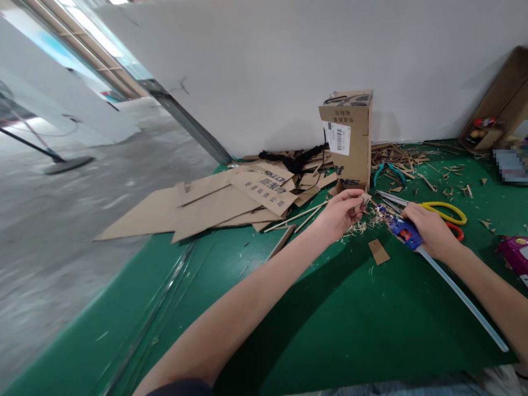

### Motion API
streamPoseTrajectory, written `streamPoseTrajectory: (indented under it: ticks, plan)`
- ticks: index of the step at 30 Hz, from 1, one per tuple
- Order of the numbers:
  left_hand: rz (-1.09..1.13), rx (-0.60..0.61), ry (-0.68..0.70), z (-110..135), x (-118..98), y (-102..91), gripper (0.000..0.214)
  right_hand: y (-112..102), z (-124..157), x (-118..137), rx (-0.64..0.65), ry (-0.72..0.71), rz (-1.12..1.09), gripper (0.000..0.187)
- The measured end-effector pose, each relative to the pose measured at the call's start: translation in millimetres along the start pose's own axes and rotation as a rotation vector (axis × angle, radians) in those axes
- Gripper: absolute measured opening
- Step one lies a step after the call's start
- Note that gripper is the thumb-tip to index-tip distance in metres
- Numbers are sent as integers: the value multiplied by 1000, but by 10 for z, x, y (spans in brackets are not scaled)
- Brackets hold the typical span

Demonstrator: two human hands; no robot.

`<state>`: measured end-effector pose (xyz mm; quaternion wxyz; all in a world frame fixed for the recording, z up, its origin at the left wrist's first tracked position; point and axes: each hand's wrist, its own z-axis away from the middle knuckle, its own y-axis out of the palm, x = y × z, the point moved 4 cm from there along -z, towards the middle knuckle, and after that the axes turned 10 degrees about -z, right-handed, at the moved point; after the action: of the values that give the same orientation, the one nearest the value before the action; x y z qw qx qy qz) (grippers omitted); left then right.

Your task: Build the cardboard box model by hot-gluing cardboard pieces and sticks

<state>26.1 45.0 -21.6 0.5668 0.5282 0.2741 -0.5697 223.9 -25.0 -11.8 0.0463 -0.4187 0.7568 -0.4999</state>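
Note:
My left hand (341, 212) pinches a small cardboard piece (365, 199) just in front of an upright cardboard box (348, 140) with a barcode label. My right hand (429, 231) grips a blue hot glue gun (402, 228), its nozzle pointing left toward the small piece. A long clear glue stick (462, 297) sticks out of the gun's back, toward the lower right. Wood shavings (363, 225) lie under both hands on the green mat (330, 319).
Flat cardboard sheets (206, 206) and thin wooden sticks (295, 217) lie at left. Yellow-handled scissors (443, 212), teal pliers (388, 170) and a cardboard tag (378, 252) lie nearby. A pink object (515, 253) and an open box (495, 110) sit at right. White wall behind.

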Motion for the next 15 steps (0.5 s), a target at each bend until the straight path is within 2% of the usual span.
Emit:
streamPoseTrajectory:
  ticks: [15]
  plan:
    - [1,-4,-4,0,-2,-3,16,17,10,-1,45,12,-17,19]
